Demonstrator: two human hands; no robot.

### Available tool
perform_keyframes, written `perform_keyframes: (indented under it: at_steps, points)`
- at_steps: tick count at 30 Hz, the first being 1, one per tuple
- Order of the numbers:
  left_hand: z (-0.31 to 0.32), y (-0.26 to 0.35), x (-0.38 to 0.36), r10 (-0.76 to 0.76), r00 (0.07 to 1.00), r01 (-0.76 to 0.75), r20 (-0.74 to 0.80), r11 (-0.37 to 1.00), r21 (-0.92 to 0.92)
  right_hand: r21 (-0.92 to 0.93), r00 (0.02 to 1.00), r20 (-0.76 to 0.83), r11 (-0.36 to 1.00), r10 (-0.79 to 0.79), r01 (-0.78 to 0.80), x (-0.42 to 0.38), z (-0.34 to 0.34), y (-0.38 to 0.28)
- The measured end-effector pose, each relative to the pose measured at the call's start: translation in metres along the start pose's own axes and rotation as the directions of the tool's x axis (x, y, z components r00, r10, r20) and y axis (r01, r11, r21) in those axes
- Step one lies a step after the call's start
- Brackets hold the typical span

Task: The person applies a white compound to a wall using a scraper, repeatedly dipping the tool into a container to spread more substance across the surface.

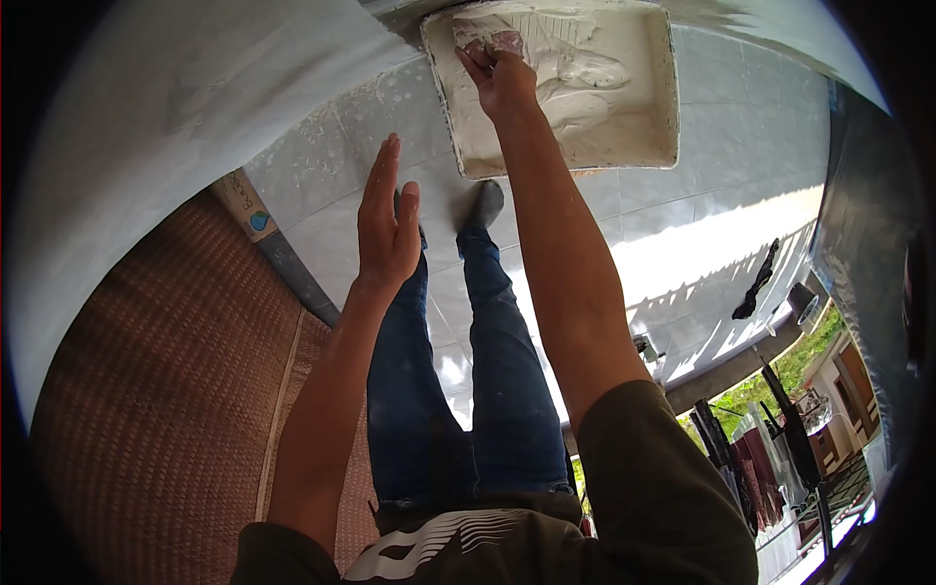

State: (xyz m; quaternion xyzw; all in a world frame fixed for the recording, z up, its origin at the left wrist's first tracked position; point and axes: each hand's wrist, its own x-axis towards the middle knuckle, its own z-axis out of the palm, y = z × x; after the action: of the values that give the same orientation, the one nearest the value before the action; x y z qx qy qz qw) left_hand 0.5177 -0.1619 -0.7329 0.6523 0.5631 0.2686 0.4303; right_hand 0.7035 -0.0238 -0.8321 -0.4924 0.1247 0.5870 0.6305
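Observation:
My right hand grips a reddish flat scraper, smeared with pale paste, at the upper left corner of a shallow tray. Off-white paste covers much of the tray, with ridges and smooth swirls across its surface. My fingers hide part of the scraper. Held in the air to the left of the tray, my left hand has its fingers stretched out and close together, the thumb apart, and nothing in it.
Below the tray are my feet on grey floor tiles. A brown woven-textured surface rises at the left, beside a cardboard piece. A black strip-like object lies in the sunlit area, and hanging clothes show at lower right.

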Motion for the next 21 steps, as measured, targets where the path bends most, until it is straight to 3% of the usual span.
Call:
perform_keyframes:
  at_steps: [7,13,15,19,21]
  points:
    - [-0.003,0.002,-0.005,0.021,1.0,-0.021,-0.007,1.0,-0.004,0.071,0.992,0.036,0.99,0.121,-0.123,-0.012,-0.005,-0.013]
    - [-0.012,0.025,-0.002,0.018,1.0,-0.018,-0.015,0.999,0.04,0.163,0.948,0.203,0.947,0.244,-0.278,-0.05,-0.046,-0.042]
    - [-0.018,0.038,0.001,0.036,0.999,-0.035,-0.026,0.998,0.044,0.272,0.808,0.502,0.83,0.31,-0.487,-0.065,-0.072,-0.053]
    - [-0.032,0.075,0.007,0.091,0.994,-0.089,-0.052,0.995,0.055,0.209,0.841,0.455,0.883,0.292,-0.419,-0.125,-0.083,-0.078]
    - [-0.04,0.098,0.009,0.128,0.989,-0.124,-0.075,0.991,0.057,0.085,0.879,0.428,0.958,0.212,-0.273,-0.162,-0.071,-0.094]
